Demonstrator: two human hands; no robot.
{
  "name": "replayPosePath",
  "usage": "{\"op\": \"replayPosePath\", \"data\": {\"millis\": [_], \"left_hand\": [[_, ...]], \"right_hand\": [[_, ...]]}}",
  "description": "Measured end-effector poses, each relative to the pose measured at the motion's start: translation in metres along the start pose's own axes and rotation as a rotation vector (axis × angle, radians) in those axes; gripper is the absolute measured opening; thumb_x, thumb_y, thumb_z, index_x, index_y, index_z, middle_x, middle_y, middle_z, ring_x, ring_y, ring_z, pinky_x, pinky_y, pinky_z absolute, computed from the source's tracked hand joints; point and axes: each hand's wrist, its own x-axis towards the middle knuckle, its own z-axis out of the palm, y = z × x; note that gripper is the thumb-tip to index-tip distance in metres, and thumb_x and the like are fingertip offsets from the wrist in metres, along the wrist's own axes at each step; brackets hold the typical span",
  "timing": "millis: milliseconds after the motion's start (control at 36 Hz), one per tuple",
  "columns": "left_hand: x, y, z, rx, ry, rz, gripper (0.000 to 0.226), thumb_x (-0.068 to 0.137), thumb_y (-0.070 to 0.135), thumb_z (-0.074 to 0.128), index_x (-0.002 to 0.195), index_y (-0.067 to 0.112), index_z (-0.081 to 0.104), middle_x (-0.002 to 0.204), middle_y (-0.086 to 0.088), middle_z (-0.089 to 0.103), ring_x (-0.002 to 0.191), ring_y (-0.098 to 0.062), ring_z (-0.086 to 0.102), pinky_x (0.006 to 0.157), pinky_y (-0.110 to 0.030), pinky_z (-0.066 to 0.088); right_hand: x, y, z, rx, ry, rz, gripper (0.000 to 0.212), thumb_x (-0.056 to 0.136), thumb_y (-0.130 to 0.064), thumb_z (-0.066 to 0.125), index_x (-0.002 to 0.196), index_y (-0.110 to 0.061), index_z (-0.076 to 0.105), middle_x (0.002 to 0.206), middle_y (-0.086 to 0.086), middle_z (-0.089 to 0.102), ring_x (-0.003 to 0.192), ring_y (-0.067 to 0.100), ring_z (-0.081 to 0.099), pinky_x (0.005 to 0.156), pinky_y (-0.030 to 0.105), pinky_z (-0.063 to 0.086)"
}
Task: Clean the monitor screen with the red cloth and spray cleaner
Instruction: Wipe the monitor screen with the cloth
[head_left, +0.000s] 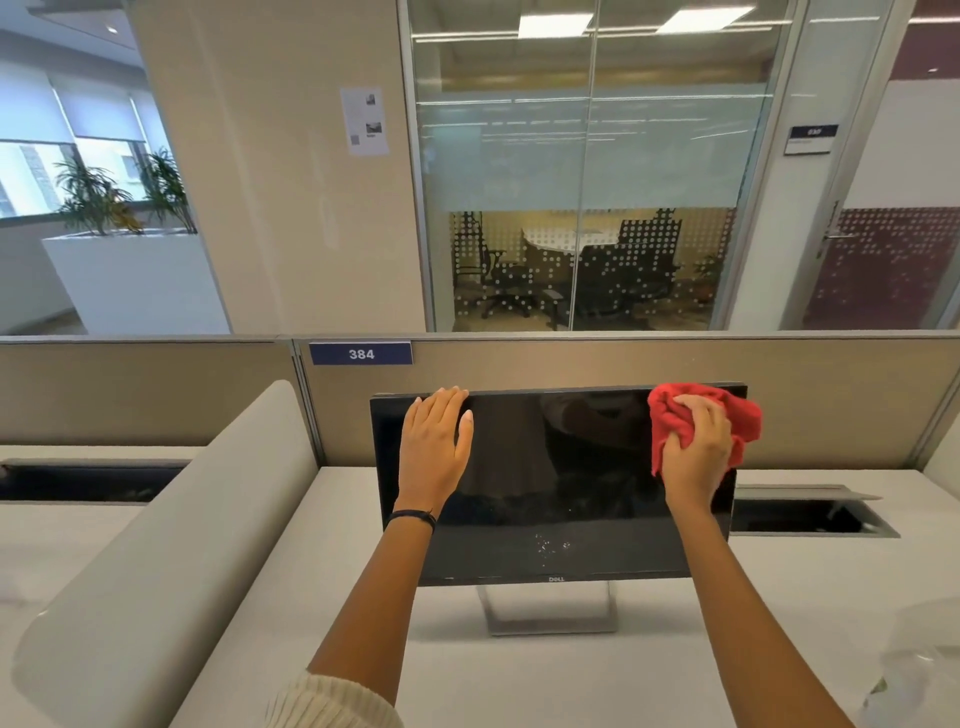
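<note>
The cloth (740, 415), red and crumpled into a loose wad, sits at the upper right corner of the monitor (545, 467), bunched under and around the right hand (696, 447). That hand grasps it with curled fingers and presses it to the glass; red folds stick out above the knuckles, to the left of the fingers and past the monitor's right edge. The right arm reaches forward and up from the lower right, bare to the elbow, with the wrist roughly straight. The left hand (434, 447) lies flat on the upper left of the monitor, fingers straight and close together with the tips at the top edge, thumb spread to the right; it holds nothing. A dark band (413, 516) circles that wrist, and a cream knitted sleeve (337, 701) shows low on the arm. The screen (587, 499) is black, switched off and glossy, showing dim reflections. A small scatter of droplets (550, 546) sits low on it, right of centre and well apart from the cloth. The monitor stands upright on a silver stand (550, 608) on a white desk (519, 675), its back near a beige partition (571, 364). A clear object (917, 670) stands at the desk's right edge, too blurred to identify.
</note>
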Motion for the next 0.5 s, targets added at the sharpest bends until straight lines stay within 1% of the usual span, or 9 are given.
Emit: {"op": "replayPosePath", "data": {"millis": [83,167,333,417,500], "left_hand": [[0.0,0.0,0.002,0.005,0.004,-0.011,0.044,0.095,0.037,0.033,0.131,0.017,0.051,0.135,-0.004,0.054,0.129,-0.021,0.046,0.112,-0.031,0.019],[0.0,-0.002,0.002,0.005,0.012,-0.011,0.043,0.094,0.035,0.037,0.13,0.017,0.052,0.135,-0.004,0.054,0.128,-0.022,0.047,0.111,-0.032,0.02],[0.001,0.001,0.001,0.008,0.013,-0.011,0.044,0.095,0.035,0.034,0.131,0.017,0.051,0.135,-0.004,0.053,0.129,-0.021,0.045,0.112,-0.032,0.021],[0.0,0.003,0.001,-0.009,0.025,-0.012,0.044,0.094,0.034,0.035,0.13,0.015,0.052,0.134,-0.006,0.054,0.128,-0.023,0.046,0.112,-0.034,0.023],[0.0,0.003,0.001,-0.012,0.029,-0.015,0.044,0.094,0.034,0.034,0.13,0.015,0.052,0.134,-0.006,0.054,0.128,-0.023,0.046,0.112,-0.034,0.023]], "right_hand": [[-0.002,-0.001,0.002,0.03,0.022,0.023,0.027,0.081,0.006,0.061,0.106,-0.003,0.063,0.11,0.02,0.061,0.105,0.036,0.055,0.092,0.041,0.045],[-0.004,0.004,0.003,0.034,0.015,0.019,0.027,0.081,0.004,0.062,0.107,-0.002,0.062,0.11,0.021,0.062,0.104,0.037,0.056,0.093,0.043,0.046],[-0.028,0.025,0.001,0.003,-0.013,0.047,0.026,0.082,0.004,0.062,0.107,0.0,0.063,0.108,0.022,0.063,0.102,0.039,0.058,0.091,0.048,0.049],[-0.048,0.04,-0.002,-0.02,-0.032,0.098,0.024,0.081,0.005,0.062,0.105,0.0,0.064,0.104,0.022,0.064,0.097,0.039,0.059,0.086,0.049,0.052],[-0.07,0.053,-0.007,-0.047,-0.041,0.184,0.022,0.082,0.003,0.062,0.104,0.002,0.064,0.102,0.024,0.064,0.093,0.04,0.059,0.085,0.044,0.05]]}}
